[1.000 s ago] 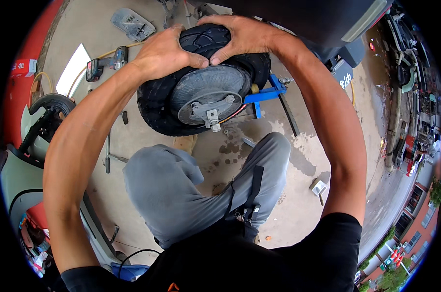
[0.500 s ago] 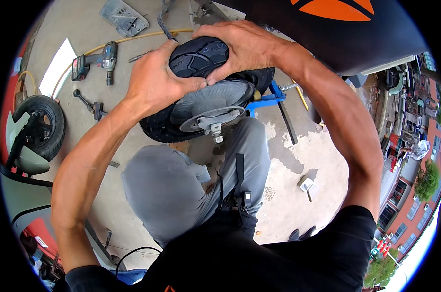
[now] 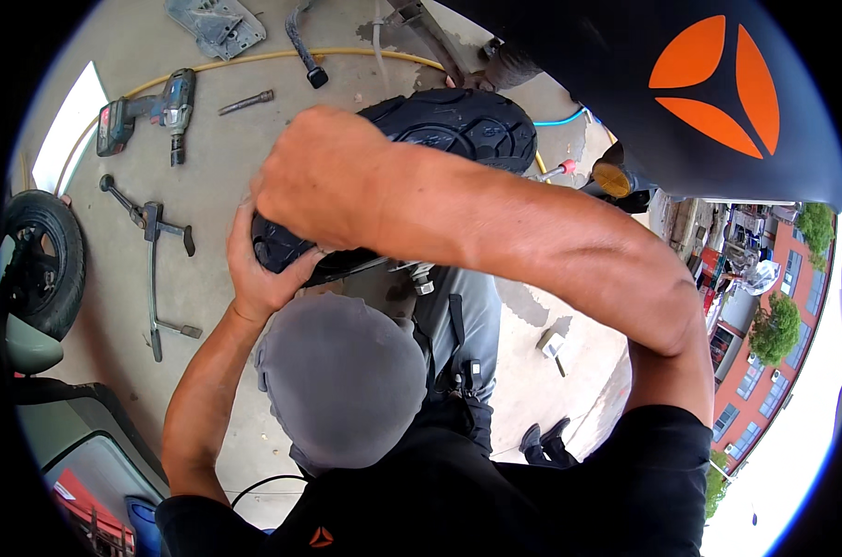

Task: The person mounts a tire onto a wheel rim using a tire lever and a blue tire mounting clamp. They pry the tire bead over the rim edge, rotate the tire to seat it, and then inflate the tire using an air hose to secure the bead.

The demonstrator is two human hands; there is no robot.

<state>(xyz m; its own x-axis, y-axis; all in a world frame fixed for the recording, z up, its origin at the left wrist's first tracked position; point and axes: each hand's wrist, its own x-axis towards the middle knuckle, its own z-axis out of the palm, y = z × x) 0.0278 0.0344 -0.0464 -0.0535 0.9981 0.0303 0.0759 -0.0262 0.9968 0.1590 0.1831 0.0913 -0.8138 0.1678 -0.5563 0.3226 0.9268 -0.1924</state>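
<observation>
A black rubber tire [image 3: 477,130] with deep tread grooves stands in front of me, on a wheel whose hub and axle nut [image 3: 424,278] show just above my knee. My left hand [image 3: 268,274] curls round the tire's left lower edge, thumb on the near side and fingers beyond it. Crossing over the tire, my right arm brings my right hand [image 3: 323,172] to the same left part, just above the left hand. It is closed over the tread there, its fingertips hidden. My right forearm covers most of the wheel's middle.
Left on the concrete lie a cordless impact wrench [image 3: 175,107], a socket extension [image 3: 246,102], a long metal lever tool [image 3: 152,269] and a grey plastic cover [image 3: 219,28]. Another wheel [image 3: 50,265] stands far left. A large black panel [image 3: 616,65] overhangs at upper right. A person's shoes [image 3: 544,438] show below.
Both hands have moved from the tire's top to its left side, the right arm now crossing over the wheel. My view has shifted, showing more of the black panel.
</observation>
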